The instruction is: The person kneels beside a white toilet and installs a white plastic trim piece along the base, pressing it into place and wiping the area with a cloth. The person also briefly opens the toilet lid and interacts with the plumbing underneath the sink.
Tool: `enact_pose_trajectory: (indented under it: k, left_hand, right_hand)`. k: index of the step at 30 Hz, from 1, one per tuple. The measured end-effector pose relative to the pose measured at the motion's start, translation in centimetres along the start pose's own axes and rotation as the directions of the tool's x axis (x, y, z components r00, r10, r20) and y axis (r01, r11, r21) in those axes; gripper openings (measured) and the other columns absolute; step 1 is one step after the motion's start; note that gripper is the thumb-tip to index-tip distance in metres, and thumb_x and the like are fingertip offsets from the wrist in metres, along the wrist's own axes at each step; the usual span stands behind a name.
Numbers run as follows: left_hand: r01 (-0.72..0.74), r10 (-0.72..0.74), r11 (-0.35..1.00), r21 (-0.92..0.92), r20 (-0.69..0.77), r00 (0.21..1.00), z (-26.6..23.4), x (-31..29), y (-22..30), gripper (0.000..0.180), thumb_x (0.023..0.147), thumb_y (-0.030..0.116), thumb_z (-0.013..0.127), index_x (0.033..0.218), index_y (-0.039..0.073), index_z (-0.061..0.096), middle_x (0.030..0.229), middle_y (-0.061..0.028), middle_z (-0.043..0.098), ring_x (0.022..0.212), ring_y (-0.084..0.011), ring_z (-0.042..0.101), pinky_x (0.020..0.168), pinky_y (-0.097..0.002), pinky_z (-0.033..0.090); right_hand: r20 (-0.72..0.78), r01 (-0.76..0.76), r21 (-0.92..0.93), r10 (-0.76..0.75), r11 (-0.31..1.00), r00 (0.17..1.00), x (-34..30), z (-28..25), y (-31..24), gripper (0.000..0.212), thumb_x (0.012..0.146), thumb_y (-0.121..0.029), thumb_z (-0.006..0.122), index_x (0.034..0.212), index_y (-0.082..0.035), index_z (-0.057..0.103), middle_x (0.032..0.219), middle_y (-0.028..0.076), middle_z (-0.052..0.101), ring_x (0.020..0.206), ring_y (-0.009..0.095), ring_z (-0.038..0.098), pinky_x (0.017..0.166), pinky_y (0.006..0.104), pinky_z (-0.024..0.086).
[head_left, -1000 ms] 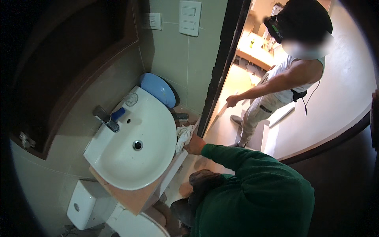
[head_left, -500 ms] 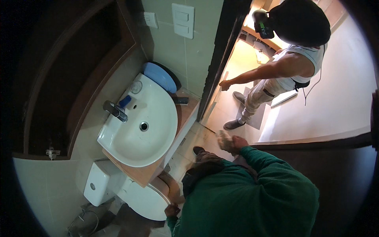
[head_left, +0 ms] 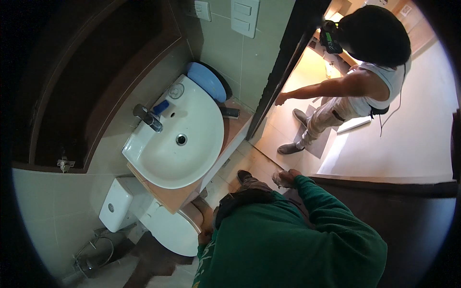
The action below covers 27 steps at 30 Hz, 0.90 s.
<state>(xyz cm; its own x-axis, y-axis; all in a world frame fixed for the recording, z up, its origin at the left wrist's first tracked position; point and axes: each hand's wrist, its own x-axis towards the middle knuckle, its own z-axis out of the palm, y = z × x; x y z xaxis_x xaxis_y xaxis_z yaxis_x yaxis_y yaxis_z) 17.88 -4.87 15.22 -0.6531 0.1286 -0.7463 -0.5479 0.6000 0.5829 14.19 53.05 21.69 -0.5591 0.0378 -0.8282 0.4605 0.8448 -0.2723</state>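
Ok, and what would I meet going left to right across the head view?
Small metal fitting, toilet tank, chrome faucet, sink drain, left hand, dark rectangular block, right hand holding a whitish cloth, co-worker's black cap.

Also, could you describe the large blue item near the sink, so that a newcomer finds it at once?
Find the white sink. Past its upper end, by the tiled wall, sits a rounded blue item. It is paler and larger than the small blue piece beside the tap.
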Motion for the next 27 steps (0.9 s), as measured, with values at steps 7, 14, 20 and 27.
enact_pose_trajectory:
  k: [7, 14, 20, 27]
  left_hand:
    - [0.014, -0.040, 0.819, -0.574, -0.032, 0.999, -3.9, -1.9, -4.6, 0.031, 0.092, 0.027, 0.069, 0.104, -0.002, 0.070, 0.092, -0.0123, 0.074, 0.087, -0.0221, 0.069, 0.076, -0.0358, 0.057]
    - [0.154, -0.159, 0.984, -0.091, -0.052, 0.986, -8.3, -3.3, -19.0, 0.028, 0.092, 0.024, 0.070, 0.103, -0.002, 0.070, 0.090, -0.0107, 0.073, 0.085, -0.0221, 0.068, 0.075, -0.0356, 0.056]
    - [0.059, -0.069, 0.954, 0.292, 0.024, 0.997, -4.5, 0.7, -19.1, 0.024, 0.092, 0.021, 0.070, 0.102, -0.001, 0.070, 0.090, -0.0092, 0.072, 0.084, -0.0216, 0.067, 0.075, -0.0353, 0.056]
    - [-0.095, 0.113, 0.967, 0.236, -0.064, 0.992, -6.8, 1.7, -19.9, 0.020, 0.092, 0.018, 0.071, 0.100, -0.001, 0.069, 0.089, -0.0075, 0.071, 0.083, -0.0210, 0.066, 0.076, -0.0349, 0.055]
  right_hand:
    - [-0.027, -0.162, -0.051, 0.161, 0.985, 0.987, -1.2, 8.1, -2.4, 0.054, 0.099, -0.054, 0.039, 0.128, -0.016, 0.063, 0.121, 0.021, 0.068, 0.113, 0.040, 0.065, 0.093, 0.0473, 0.053]
    - [0.135, 0.046, -0.337, -0.001, 0.940, 0.991, -0.5, 17.7, -6.0, 0.054, 0.098, -0.052, 0.041, 0.130, -0.014, 0.064, 0.124, 0.020, 0.068, 0.109, 0.040, 0.067, 0.093, 0.0478, 0.054]
    - [-0.071, -0.415, 0.262, 0.446, 0.871, 0.892, 2.0, 23.6, 1.9, 0.063, 0.097, -0.061, 0.040, 0.129, -0.014, 0.067, 0.132, 0.021, 0.064, 0.120, 0.040, 0.062, 0.101, 0.0479, 0.049]
    - [-0.080, -0.469, 0.431, 0.550, 0.771, 0.832, -5.5, 20.2, -5.2, 0.075, 0.091, -0.066, 0.048, 0.127, -0.003, 0.068, 0.132, 0.024, 0.063, 0.122, 0.039, 0.061, 0.103, 0.0458, 0.049]
